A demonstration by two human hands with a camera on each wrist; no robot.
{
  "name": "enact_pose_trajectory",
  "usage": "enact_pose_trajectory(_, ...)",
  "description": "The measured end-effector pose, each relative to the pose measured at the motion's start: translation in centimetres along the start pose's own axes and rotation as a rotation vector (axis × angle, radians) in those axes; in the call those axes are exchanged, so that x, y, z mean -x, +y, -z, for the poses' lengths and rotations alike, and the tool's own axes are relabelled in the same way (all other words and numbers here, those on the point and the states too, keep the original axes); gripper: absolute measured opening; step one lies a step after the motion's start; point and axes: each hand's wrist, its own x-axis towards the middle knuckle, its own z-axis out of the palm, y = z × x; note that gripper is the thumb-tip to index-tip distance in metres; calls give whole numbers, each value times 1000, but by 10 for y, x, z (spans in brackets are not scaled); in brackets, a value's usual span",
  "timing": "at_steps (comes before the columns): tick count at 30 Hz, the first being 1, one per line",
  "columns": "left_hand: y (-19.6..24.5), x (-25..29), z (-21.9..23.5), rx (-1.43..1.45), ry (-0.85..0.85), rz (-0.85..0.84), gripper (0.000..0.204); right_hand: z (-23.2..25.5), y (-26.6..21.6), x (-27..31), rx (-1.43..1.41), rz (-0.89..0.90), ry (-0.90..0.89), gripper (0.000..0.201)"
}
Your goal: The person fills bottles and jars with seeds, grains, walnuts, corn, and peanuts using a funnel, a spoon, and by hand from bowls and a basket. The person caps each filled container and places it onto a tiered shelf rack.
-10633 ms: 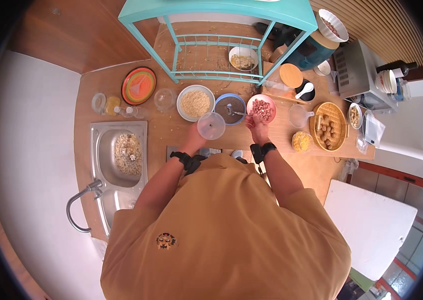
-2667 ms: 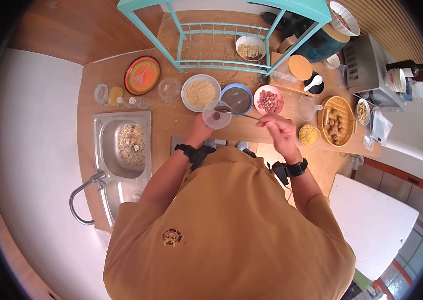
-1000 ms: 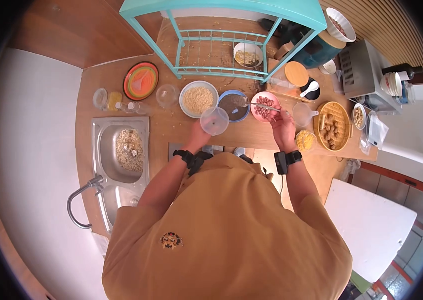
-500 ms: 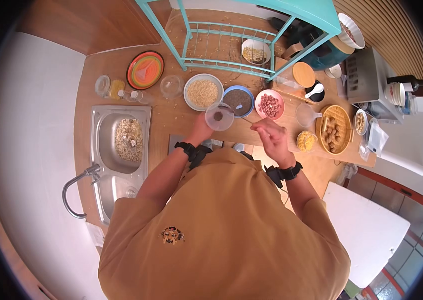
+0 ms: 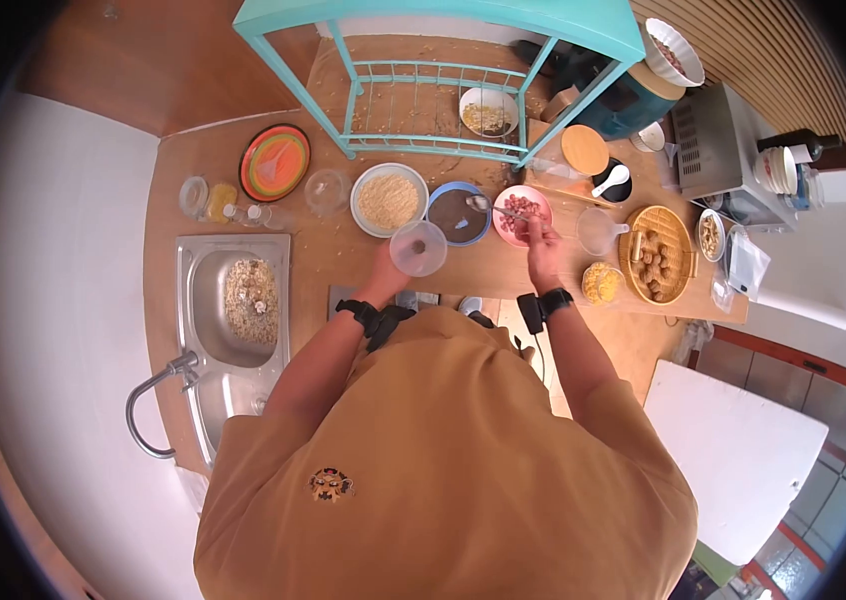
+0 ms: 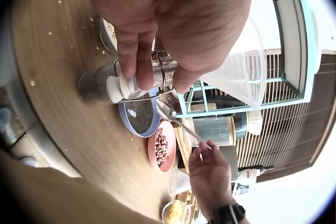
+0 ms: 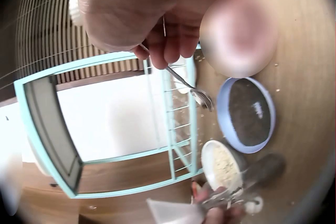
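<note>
My left hand (image 5: pixel 383 272) grips a clear swing-top bottle (image 6: pixel 97 87) by its neck. In the left wrist view its wire clasp and white stopper show, with dark contents in the body. A translucent funnel (image 5: pixel 418 248) sits at the bottle's mouth, with a dark patch at its centre. My right hand (image 5: pixel 545 258) pinches the handle of a metal spoon (image 7: pixel 181 79). In the head view the spoon's head is over the right rim of a blue bowl (image 5: pixel 459 213) of fine dark grains, its handle crossing a pink bowl (image 5: pixel 523 214) of reddish peanuts.
Left of the blue bowl is a white bowl (image 5: pixel 390 200) of pale flakes. A turquoise rack (image 5: pixel 433 150) stands behind. Rightward are another funnel (image 5: pixel 599 232), a tub of yellow bits (image 5: pixel 601 283) and a bamboo basket (image 5: pixel 688 255). A sink (image 5: pixel 233 330) lies left.
Half a second ago the spoon reached to the funnel; my right hand has since swung it away, over the blue bowl's right side. The dark patch in the funnel looks smaller. My left hand keeps its grip.
</note>
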Motion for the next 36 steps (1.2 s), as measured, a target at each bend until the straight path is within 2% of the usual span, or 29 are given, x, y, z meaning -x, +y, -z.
enact_pose_trajectory(5,0,0,2,-37,-28,0,32,-16,32,-5,-101,-94,6,28)
enact_pose_trajectory(7,1,1,2,-51,-29,-9,32,-22,42,-3,-264,-240,0,26)
enact_pose_trajectory(11,1,0,3,-36,-41,27,33,-34,58,4,-473,-373,-28,23)
enact_pose_trajectory(15,6,0,4,-43,-32,7,35,-31,61,6,-551,-415,-1,23)
enact_pose_trajectory(28,2,1,1,9,-31,62,36,-4,5,11,-552,-363,19,22)
enact_pose_trajectory(36,10,1,6,-72,-50,4,37,4,-38,17,-599,-202,-92,22)
